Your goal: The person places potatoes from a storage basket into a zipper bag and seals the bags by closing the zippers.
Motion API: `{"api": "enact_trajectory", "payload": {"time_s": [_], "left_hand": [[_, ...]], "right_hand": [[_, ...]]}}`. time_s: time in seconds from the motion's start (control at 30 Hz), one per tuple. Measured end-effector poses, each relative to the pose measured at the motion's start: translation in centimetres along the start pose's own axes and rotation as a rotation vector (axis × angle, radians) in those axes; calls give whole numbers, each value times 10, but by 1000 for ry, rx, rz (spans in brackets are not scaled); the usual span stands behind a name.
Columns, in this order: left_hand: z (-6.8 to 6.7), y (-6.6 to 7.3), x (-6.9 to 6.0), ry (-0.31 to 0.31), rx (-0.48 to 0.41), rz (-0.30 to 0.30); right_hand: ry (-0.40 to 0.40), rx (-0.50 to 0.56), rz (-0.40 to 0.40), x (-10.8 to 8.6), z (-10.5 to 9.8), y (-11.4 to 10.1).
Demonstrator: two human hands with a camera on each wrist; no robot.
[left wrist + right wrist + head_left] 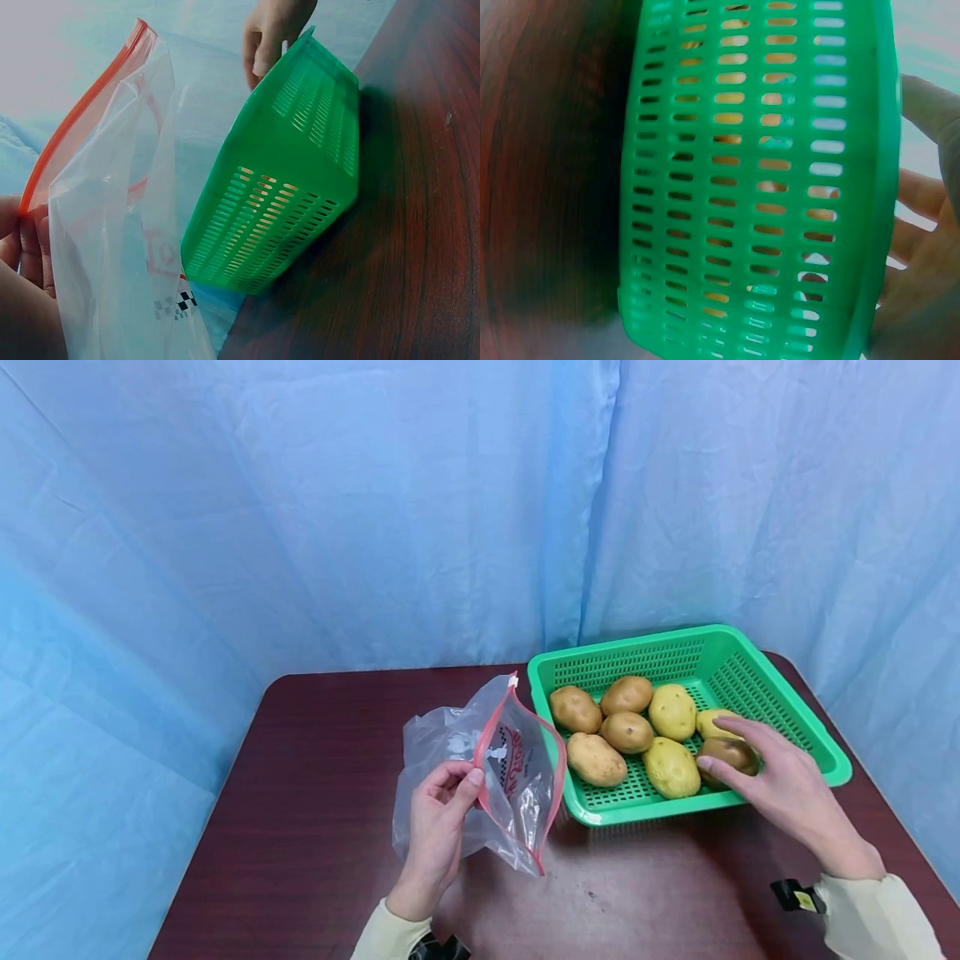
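Observation:
My left hand pinches the red-edged rim of a clear zip bag, whose mouth gapes toward the basket. In the left wrist view, fingers hold the bag's orange-looking edge. A green basket holds several brown and yellow potatoes. My right hand is over the basket's right part, thumb and fingers spread around a brown potato; whether they touch it I cannot tell. The right wrist view shows the basket's slotted side, with the hand partly hidden behind its rim.
The dark brown table extends left of the bag and in front of the basket. Light blue curtains hang behind and beside the table. The bag's right edge is close to the basket's left wall.

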State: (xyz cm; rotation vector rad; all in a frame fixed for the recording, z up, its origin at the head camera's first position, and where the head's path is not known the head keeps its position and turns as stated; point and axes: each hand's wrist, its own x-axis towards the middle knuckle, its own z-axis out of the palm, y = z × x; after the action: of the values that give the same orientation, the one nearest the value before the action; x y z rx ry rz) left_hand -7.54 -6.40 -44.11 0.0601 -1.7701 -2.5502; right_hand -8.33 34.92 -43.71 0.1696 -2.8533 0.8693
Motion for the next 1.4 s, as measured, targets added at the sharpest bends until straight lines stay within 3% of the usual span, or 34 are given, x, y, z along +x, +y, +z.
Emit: {"api": "enact_trajectory", "payload": {"time_s": [0.53, 0.7, 1.0, 1.17, 1.4], "left_hand": [[-1, -2, 2, 6, -2, -13], [-1, -3, 1, 7, -15, -8], [1, -4, 0, 8, -32, -10], [2, -5, 1, 9, -38, -12], [4, -6, 1, 13, -48, -10]], "right_hand": [[-147, -184, -33, 22, 0, 15], [-230, -211, -18, 29, -4, 20], [-278, -212, -51, 36, -9, 24], [-253, -191, -23, 34, -14, 22], [-94, -113, 1, 24, -19, 10]]}}
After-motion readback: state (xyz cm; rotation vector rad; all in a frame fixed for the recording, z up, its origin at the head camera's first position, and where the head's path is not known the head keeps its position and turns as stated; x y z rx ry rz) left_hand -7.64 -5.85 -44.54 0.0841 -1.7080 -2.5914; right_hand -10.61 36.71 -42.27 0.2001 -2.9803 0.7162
